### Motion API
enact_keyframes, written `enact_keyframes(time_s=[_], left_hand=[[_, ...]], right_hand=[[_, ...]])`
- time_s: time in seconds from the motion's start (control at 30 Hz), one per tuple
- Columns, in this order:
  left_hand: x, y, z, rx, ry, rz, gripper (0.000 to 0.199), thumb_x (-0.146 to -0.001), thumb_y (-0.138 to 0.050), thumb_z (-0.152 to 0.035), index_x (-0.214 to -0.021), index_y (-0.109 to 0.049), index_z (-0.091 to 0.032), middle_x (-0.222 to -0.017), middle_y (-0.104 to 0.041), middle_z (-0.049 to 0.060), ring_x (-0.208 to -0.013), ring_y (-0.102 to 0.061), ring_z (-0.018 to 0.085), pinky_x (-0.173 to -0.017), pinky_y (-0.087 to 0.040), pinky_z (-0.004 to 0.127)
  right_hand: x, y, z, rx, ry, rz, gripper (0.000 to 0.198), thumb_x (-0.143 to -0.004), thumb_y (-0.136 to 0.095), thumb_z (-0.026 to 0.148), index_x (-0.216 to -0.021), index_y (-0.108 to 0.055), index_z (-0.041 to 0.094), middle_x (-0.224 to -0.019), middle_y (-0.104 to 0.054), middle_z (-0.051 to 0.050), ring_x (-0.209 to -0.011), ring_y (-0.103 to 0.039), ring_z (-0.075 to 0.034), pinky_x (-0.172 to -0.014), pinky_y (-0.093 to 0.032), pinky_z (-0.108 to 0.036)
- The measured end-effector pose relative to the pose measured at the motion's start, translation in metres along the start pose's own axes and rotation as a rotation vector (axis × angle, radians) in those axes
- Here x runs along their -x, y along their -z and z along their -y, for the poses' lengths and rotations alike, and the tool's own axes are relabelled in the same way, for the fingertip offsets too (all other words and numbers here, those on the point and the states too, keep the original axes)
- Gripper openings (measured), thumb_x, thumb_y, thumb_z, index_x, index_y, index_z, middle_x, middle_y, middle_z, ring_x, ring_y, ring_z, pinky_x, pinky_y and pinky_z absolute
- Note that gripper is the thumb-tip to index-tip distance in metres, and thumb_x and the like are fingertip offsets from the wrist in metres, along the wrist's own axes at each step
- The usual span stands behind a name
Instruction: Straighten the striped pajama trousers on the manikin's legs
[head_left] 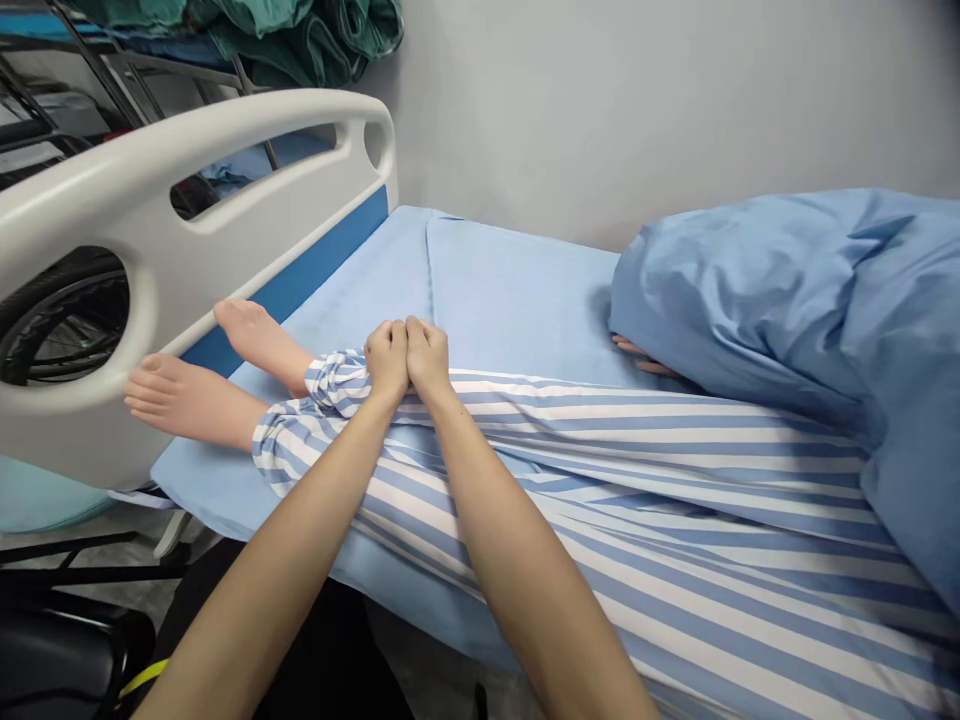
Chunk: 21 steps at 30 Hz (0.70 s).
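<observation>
A manikin or patient's legs in blue-and-white striped trousers [600, 470] lie along the bed, with two bare feet [187, 400] pointing to the left. My left hand [388, 360] and my right hand [428, 358] are closed side by side at the far trouser leg, a little above the ankle. Their knuckles face up and away, and the thumb sides touch or nearly touch. Trouser cloth appears gathered at my fingers, though the fingertips are hidden. Left of my hands, the cuffs are bunched around both ankles.
A white footboard [247, 215] stands at the left end of the bed. On the right a blue quilt [765, 290] covers the upper body, with fingers [649, 357] showing beneath it. The light-blue sheet [517, 285] meets a grey wall. A wheelchair wheel [64, 320] shows through the footboard.
</observation>
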<state>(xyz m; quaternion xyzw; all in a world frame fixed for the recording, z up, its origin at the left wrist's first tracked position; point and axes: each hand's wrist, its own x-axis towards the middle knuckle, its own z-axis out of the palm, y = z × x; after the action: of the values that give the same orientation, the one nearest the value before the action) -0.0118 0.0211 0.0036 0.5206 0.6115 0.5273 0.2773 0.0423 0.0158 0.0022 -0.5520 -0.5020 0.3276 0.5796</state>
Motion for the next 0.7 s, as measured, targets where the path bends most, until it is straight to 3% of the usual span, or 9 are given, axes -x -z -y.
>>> enact_keyframes(time_s=[0.13,0.37,0.53,0.7], left_hand=[[0.003,0.005,0.008,-0.156,-0.084,0.037,0.031,-0.084,-0.036,-0.03,-0.054,-0.035,-0.02,-0.052,-0.043,-0.004,-0.054,-0.039,0.009,-0.056,-0.032,0.023],[0.004,0.007,0.004,-0.199,-0.117,0.057,0.032,-0.082,-0.036,-0.031,-0.052,-0.034,-0.021,-0.051,-0.043,-0.003,-0.052,-0.038,0.01,-0.055,-0.029,0.025],[0.007,0.007,0.005,-0.261,-0.134,0.106,0.033,-0.083,-0.033,-0.031,-0.052,-0.038,-0.021,-0.054,-0.052,-0.001,-0.055,-0.043,0.012,-0.056,-0.029,0.026],[0.012,0.008,0.005,-0.427,-0.184,0.151,0.033,-0.085,-0.03,-0.029,-0.058,-0.048,-0.021,-0.063,-0.061,0.002,-0.061,-0.051,0.014,-0.059,-0.029,0.026]], right_hand=[[0.004,-0.002,0.002,0.092,0.018,-0.016,0.035,-0.086,-0.033,0.038,-0.056,-0.036,0.019,-0.054,-0.04,0.003,-0.055,-0.038,-0.01,-0.053,-0.032,-0.021],[0.005,-0.001,0.002,0.138,0.01,-0.035,0.034,-0.086,-0.034,0.034,-0.056,-0.038,0.019,-0.055,-0.044,0.003,-0.057,-0.041,-0.011,-0.055,-0.032,-0.022],[-0.002,0.02,0.029,0.31,0.04,0.06,0.035,-0.085,-0.037,0.031,-0.051,-0.037,0.019,-0.051,-0.038,0.004,-0.054,-0.036,-0.011,-0.055,-0.029,-0.022],[0.001,0.038,0.039,0.289,0.135,0.034,0.039,-0.086,-0.034,0.035,-0.05,-0.033,0.02,-0.047,-0.033,0.005,-0.051,-0.035,-0.01,-0.052,-0.027,-0.022]])
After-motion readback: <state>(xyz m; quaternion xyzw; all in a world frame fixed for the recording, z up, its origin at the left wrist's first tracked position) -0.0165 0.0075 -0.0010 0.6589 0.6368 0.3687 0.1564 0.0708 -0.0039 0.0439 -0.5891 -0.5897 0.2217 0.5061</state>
